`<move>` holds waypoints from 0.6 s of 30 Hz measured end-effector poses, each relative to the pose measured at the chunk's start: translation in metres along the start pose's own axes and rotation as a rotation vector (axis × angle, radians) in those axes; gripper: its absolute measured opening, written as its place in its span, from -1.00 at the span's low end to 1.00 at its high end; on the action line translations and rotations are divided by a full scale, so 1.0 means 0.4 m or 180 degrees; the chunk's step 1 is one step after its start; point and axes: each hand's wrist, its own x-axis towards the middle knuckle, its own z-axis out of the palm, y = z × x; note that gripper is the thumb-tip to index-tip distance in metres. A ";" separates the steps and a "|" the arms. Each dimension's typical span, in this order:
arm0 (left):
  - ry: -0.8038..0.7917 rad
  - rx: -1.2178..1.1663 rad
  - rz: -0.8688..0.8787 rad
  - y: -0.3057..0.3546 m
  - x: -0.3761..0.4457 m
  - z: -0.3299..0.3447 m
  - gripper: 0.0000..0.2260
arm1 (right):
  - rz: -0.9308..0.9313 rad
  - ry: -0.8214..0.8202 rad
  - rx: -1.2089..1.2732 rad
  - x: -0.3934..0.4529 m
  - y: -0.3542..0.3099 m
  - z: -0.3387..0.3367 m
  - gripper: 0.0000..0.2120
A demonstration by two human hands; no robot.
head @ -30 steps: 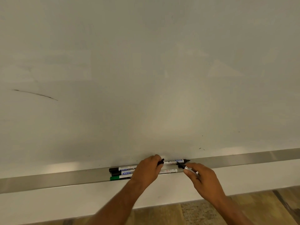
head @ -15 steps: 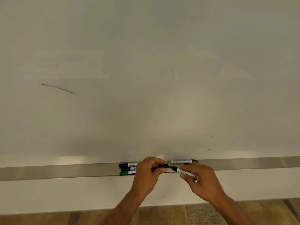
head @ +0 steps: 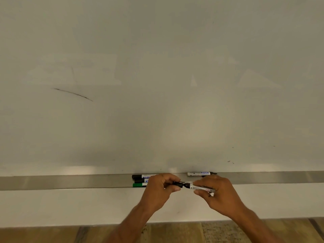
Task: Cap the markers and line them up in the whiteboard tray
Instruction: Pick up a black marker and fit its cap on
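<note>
Running across the lower part of the frame, the long brushed-metal whiteboard tray [head: 70, 182] is carrying a small group of markers left of centre: a black-capped white marker [head: 142, 176] at the back against the white wipe-clean whiteboard [head: 157, 85], a second dark-capped marker [head: 141, 180] just in front of it, and a green-capped marker [head: 139, 185] nearest the front lip. All three are lying parallel and close together, their right ends hidden behind the left hand [head: 160, 189].

That hand's grip is curling around a small black cap [head: 177, 183], pinching it between thumb and fingers. A second ago the cap and the marker tip were clearly apart above the tray; now the two are meeting in the lower middle of the frame, so the capping is looking nearly done, though whether the cap is fully seated cannot be told.

Moving right, the right hand [head: 216, 195] is pinching the barrel of the white labelled marker [head: 201, 187], holding it roughly level and just in front of the tray, tip pointing left into the cap.

Behind the right hand, one more white marker with a dark tip [head: 199, 173] is lying alone at the back of the tray, apart from the group; it appears to be uncapped. Judging from this, it is waiting its turn, and both markers are needing to join the row on the left.
</note>
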 end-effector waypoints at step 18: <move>-0.0020 -0.0112 -0.0042 -0.011 -0.004 0.005 -0.67 | 0.0239 -0.0145 0.0326 0.022 -0.026 0.034 -0.72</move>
